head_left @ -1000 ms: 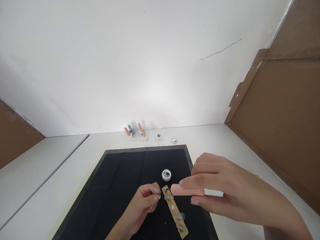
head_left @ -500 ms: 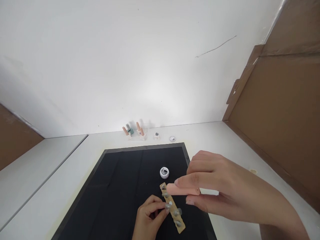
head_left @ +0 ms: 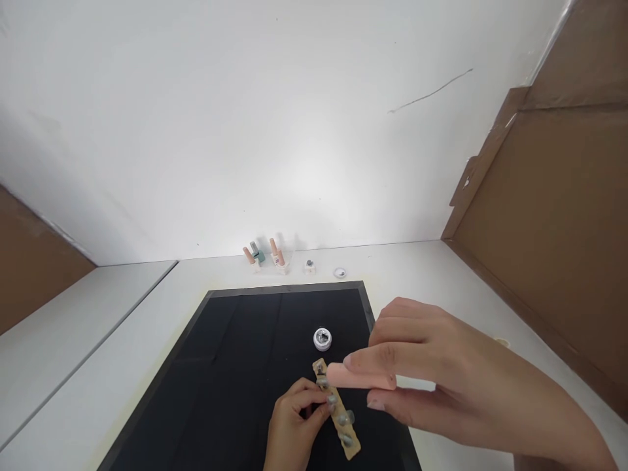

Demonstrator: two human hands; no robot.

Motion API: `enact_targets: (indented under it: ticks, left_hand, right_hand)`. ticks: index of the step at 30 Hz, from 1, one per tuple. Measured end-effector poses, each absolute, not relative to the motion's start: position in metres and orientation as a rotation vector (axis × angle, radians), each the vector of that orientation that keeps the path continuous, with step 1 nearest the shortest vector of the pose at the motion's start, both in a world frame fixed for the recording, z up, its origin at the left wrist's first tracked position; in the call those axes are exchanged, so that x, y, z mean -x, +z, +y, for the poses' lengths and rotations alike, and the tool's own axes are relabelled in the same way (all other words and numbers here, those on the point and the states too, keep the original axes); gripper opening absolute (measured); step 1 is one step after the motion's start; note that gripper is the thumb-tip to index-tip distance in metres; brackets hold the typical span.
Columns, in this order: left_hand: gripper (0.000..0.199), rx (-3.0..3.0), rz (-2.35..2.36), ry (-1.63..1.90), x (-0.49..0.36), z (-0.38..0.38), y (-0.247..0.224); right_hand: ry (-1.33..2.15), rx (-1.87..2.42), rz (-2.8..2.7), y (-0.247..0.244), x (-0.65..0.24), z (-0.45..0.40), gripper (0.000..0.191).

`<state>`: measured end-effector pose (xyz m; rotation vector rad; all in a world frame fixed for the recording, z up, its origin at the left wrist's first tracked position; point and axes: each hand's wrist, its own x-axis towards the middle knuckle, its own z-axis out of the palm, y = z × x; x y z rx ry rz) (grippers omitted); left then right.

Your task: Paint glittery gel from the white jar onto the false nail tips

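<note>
A narrow tan strip (head_left: 342,428) lies slanted on the black mat (head_left: 235,366), with several small grey, glossy nail tips along it. At the strip's left edge, the thumb and forefinger of my left hand (head_left: 297,422) pinch one of these nail tips (head_left: 332,400). My right hand (head_left: 432,366) is raised over the mat's right side and holds a peach-coloured cap (head_left: 360,377) between thumb and fingers, its rounded end above the upper part of the strip. Whatever extends from the cap is hidden. A small round jar (head_left: 322,339) with silvery contents stands just beyond the strip.
Several nail polish bottles (head_left: 281,263) stand at the back of the white table (head_left: 417,268) by the wall. A small white pot (head_left: 309,266) and a round lid (head_left: 339,272) are to their right. Brown cardboard panels flank both sides.
The camera view has shifted slightly. My left fingers and the nail tip they pinch have turned a little at the strip. My right hand still holds the cap, slightly lower and further right.
</note>
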<state>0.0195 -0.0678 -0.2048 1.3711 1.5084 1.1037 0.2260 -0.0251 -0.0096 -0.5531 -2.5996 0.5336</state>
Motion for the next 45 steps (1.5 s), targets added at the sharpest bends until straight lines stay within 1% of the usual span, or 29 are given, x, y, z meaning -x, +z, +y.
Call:
enact_targets:
  ticks: [4,8,16,20,25,28,31,38,41,45]
  left_hand:
    - [0.017,-1.372,1.588,1.062,-0.022,-0.067,-0.205]
    - [0.018,-1.393,1.613,1.037,-0.024,-0.068,-0.205]
    - [0.017,-1.373,1.631,1.037,-0.025,-0.068,-0.209]
    - [0.009,-1.378,1.636,1.022,-0.024,-0.068,-0.204]
    - [0.010,-1.376,1.591,0.937,-0.011,-0.067,-0.194]
    - [0.018,-1.348,1.565,0.887,0.002,-0.059,-0.191]
    - [0.014,-1.460,1.582,0.956,0.012,-0.047,-0.187]
    - [0.015,-1.662,1.468,0.707,0.010,-0.020,-0.176]
    - [0.016,-1.675,1.423,0.690,0.009,-0.013,-0.178]
    - [0.012,-1.643,1.365,0.688,0.012,-0.004,-0.186]
  right_hand:
    - [0.546,0.558,-2.595,-0.009,-0.225,-0.024,0.020]
    - [0.559,0.559,-2.596,-0.011,-0.225,-0.023,0.018]
    - [0.575,0.565,-2.609,-0.010,-0.226,-0.022,0.021]
    - [0.582,0.568,-2.614,-0.009,-0.226,-0.023,0.022]
    - [0.578,0.567,-2.609,-0.008,-0.225,-0.023,0.018]
    - [0.551,0.560,-2.611,-0.009,-0.225,-0.024,0.016]
    - [0.519,0.569,-2.610,-0.010,-0.225,-0.024,0.016]
    - [0.507,0.595,-2.599,-0.010,-0.227,-0.024,0.016]
    - [0.521,0.619,-2.608,-0.009,-0.226,-0.022,0.018]
    - [0.526,0.633,-2.608,-0.009,-0.225,-0.019,0.019]
